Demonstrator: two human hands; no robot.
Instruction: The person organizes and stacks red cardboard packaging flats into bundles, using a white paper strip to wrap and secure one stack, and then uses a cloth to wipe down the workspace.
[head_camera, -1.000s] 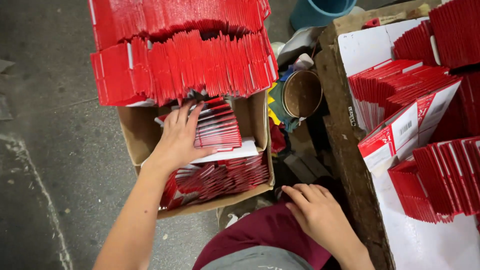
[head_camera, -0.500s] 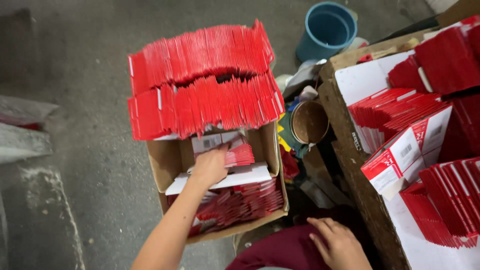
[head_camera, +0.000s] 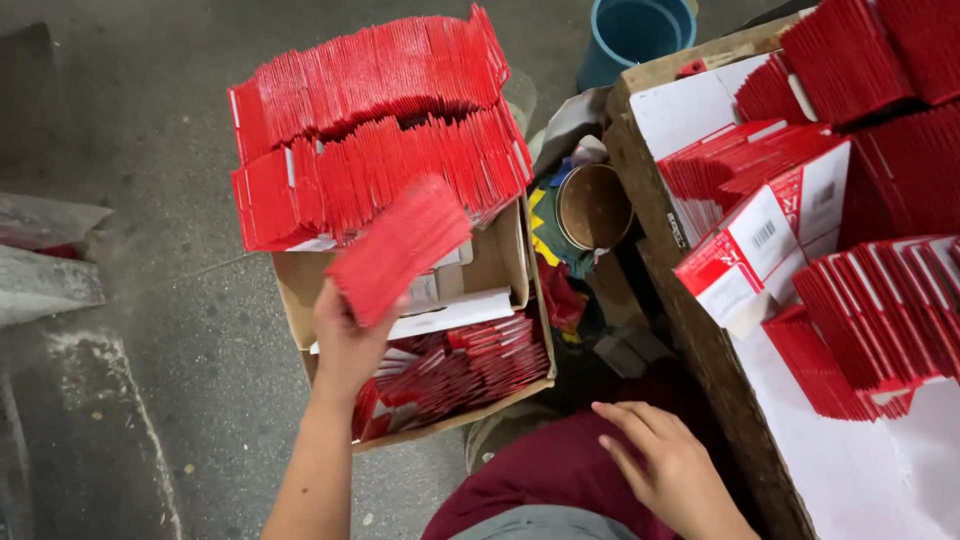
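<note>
Left hand (head_camera: 345, 345) now out of cardboard box (head_camera: 300, 290), red stack (head_camera: 398, 248) lifted.

- Stack of red flat cartons (head_camera: 398, 248) in the left hand (head_camera: 345, 345) — thin printed card, slight sheen.
- Box (head_camera: 500, 262) — plain brown corrugated cardboard, matt.
- Bucket (head_camera: 632, 36) — smooth blue plastic.
- Floor (head_camera: 130, 330) — rough grey concrete, dusty.
- Table edge (head_camera: 690, 330) — worn, raw wood.

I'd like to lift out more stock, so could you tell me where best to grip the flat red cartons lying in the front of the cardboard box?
Probably pinch a bundle of the flat red cartons across its short sides, coming from above: the cardboard box is open-topped, they lie fanned and overlapping, and the left hand holds its red bundle in a similar pinch.
</note>
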